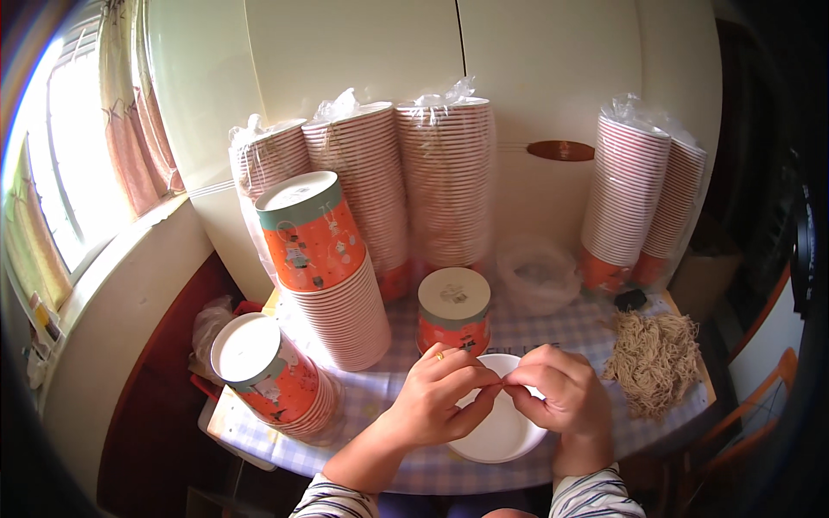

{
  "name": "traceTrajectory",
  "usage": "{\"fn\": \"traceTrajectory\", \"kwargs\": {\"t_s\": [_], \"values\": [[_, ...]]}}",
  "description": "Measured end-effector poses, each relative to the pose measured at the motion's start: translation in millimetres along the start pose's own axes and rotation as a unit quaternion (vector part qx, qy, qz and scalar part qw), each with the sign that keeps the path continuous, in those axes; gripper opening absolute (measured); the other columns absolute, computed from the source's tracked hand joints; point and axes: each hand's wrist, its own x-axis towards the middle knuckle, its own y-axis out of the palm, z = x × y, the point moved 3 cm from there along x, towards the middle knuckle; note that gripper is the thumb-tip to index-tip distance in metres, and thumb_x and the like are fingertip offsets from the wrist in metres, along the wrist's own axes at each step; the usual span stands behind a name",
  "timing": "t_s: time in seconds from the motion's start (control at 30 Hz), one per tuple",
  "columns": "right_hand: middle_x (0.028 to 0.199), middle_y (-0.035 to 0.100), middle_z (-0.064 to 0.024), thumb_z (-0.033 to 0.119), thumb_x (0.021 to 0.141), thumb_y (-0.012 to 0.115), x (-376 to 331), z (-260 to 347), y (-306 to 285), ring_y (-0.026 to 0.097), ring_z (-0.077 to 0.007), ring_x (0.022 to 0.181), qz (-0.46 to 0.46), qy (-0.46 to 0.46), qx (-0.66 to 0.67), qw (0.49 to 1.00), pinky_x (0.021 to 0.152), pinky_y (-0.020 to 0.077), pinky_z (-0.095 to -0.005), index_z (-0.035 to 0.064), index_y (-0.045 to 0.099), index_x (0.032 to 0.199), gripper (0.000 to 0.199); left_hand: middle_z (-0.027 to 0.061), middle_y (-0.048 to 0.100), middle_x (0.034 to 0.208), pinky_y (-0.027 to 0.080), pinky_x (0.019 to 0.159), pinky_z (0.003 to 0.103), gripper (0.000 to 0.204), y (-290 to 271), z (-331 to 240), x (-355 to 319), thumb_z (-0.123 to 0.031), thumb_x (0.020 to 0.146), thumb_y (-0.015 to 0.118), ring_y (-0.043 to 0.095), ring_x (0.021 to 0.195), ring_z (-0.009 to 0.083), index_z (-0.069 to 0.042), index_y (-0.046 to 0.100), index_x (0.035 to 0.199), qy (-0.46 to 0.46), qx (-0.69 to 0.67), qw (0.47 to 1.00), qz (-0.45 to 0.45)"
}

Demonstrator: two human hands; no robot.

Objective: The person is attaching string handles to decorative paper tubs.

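Observation:
My left hand (442, 395), with a ring on one finger, and my right hand (566, 390) meet fingertip to fingertip at the table's front. Both are closed in a pinch; whatever sits between the fingers is too small to make out. Directly below them is a round white paper bowl (501, 436), its inside facing up and partly covered by my hands. Just behind it, an orange paper tub (453, 328) with a green band stands bottom up. A tangled heap of beige string (654, 363) lies to the right of my right hand.
Tall stacks of paper tubs (445, 190) in clear plastic line the back; two more bagged stacks (626, 190) stand at back right. Upturned stacks, one tall (337, 315) and one short (276, 375), are at left. A plastic bag (540, 272) rests on the checked tablecloth (389, 470).

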Motion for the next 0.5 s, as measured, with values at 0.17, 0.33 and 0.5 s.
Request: {"fn": "traceTrajectory", "kwargs": {"t_s": [0.17,0.33,0.5], "values": [[0.081,0.060,-0.0073,-0.001,0.067,0.073,0.4,0.5,-2.0,0.064,-0.0241,0.066,-0.002,-0.006,0.000,1.000,0.056,0.0526,-0.0336,0.0041,0.063,0.086,0.022,0.0043,0.061,0.079,0.045,0.067,0.032,0.022,1.1,-1.1,1.1,0.003,0.067,0.071,0.058,0.070,0.0207,-0.005,0.064,0.086,0.002,0.000,1.000,-0.004],[0.081,0.061,-0.0076,-0.001,0.067,0.073,-1.6,2.2,-2.2,0.063,-0.0245,0.065,-0.001,-0.007,-0.002,1.000,0.056,0.0523,-0.0339,0.0041,0.063,0.086,0.022,0.0042,0.061,0.078,0.045,0.066,0.031,0.022,1.0,-3.0,-0.5,0.003,0.067,0.072,0.058,0.068,0.0200,-0.005,0.065,0.086,0.009,0.002,1.000,-0.001],[0.080,0.061,-0.0081,-0.001,0.067,0.072,-1.3,2.0,-1.9,0.063,-0.0253,0.065,0.009,-0.008,-0.005,1.000,0.056,0.0522,-0.0337,0.0039,0.062,0.086,0.021,0.0042,0.062,0.078,0.044,0.065,0.031,0.020,0.0,-2.9,-0.1,0.002,0.068,0.072,0.058,0.066,0.0199,-0.006,0.065,0.085,0.009,-0.004,1.000,0.005]]}}
